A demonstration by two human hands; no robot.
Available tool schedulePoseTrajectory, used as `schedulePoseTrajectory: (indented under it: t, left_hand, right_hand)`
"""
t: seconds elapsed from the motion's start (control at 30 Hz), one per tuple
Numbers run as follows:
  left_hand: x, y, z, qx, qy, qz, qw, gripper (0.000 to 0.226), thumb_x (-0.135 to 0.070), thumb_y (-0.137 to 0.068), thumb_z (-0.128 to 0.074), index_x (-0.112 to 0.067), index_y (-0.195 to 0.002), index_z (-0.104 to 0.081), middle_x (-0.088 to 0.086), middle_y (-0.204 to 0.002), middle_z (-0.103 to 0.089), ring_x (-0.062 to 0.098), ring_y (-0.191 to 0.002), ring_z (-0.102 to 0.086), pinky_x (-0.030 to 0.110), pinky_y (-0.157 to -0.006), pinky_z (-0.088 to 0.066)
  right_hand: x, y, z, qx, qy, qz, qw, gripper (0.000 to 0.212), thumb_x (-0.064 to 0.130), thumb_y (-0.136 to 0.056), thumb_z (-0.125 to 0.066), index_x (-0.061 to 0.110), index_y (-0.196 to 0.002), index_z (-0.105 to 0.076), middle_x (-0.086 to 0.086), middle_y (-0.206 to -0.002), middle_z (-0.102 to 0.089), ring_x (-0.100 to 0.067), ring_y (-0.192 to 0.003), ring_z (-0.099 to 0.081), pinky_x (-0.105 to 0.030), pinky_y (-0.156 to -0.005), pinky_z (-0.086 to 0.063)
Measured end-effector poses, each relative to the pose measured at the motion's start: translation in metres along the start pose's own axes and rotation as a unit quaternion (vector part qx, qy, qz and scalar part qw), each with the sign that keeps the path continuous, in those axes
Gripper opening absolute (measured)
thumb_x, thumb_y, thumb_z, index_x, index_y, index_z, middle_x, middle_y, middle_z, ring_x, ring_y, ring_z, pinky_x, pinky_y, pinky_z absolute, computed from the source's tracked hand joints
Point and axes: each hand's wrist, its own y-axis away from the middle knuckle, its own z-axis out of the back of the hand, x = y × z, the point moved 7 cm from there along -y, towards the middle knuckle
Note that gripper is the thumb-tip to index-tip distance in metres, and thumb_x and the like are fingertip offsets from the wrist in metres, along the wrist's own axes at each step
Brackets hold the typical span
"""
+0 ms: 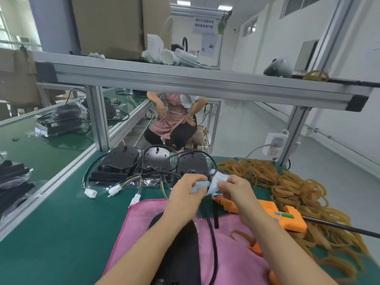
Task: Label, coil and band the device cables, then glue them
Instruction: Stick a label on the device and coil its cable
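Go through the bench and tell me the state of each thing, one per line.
left hand: pinching the backing paper
right hand: pinching the white label
white label: held above the mat
glue gun: lying on the green mat
rubber bands: loose pile
black cable: uncoiled on pink cloth
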Motion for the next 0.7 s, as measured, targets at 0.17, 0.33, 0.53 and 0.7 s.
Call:
schedulePoseTrajectory:
  t: [0.17,0.33,0.53,0.7]
  left_hand:
    - [-0.003,-0.01,-0.025,0.101,0.132,0.024,0.986,0.055,-0.001,-0.082,-0.069,-0.035,-0.124,-0.055,-0.011,-0.119,-0.058,0.004,-0.101,-0.058,0.012,-0.078,-0.049]
    - [0.0,-0.007,-0.041,0.155,0.194,0.041,0.968,0.049,0.008,-0.078,-0.071,-0.03,-0.108,-0.065,0.007,-0.121,-0.065,0.025,-0.094,-0.061,0.039,-0.096,-0.051]
    - [0.01,-0.008,-0.047,0.161,0.207,0.102,0.959,0.037,-0.001,-0.078,-0.075,-0.01,-0.114,-0.07,0.017,-0.106,-0.071,0.02,-0.095,-0.066,0.027,-0.088,-0.053]
    - [0.011,-0.011,-0.047,0.146,0.198,0.089,0.965,0.021,-0.004,-0.082,-0.072,-0.015,-0.1,-0.076,0.005,-0.087,-0.072,0.004,-0.073,-0.057,0.017,-0.07,-0.045]
  right_hand:
    - [0.006,0.028,0.0,0.135,-0.039,0.024,0.99,0.022,-0.003,-0.082,-0.068,0.009,-0.099,-0.072,-0.005,-0.084,-0.076,-0.008,-0.071,-0.071,-0.013,-0.059,-0.05]
    - [-0.002,0.03,0.019,0.081,-0.013,0.041,0.996,0.037,-0.004,-0.078,-0.072,0.01,-0.11,-0.058,-0.008,-0.086,-0.076,-0.02,-0.081,-0.07,-0.031,-0.074,-0.057]
    - [0.006,0.034,0.025,0.057,0.034,0.116,0.991,0.033,-0.005,-0.078,-0.073,0.012,-0.099,-0.054,-0.011,-0.08,-0.074,-0.026,-0.075,-0.061,-0.053,-0.079,-0.053]
    - [0.008,0.036,0.024,0.038,0.084,0.164,0.982,0.028,0.001,-0.079,-0.075,0.015,-0.096,-0.058,-0.006,-0.078,-0.074,-0.015,-0.07,-0.062,-0.043,-0.078,-0.052]
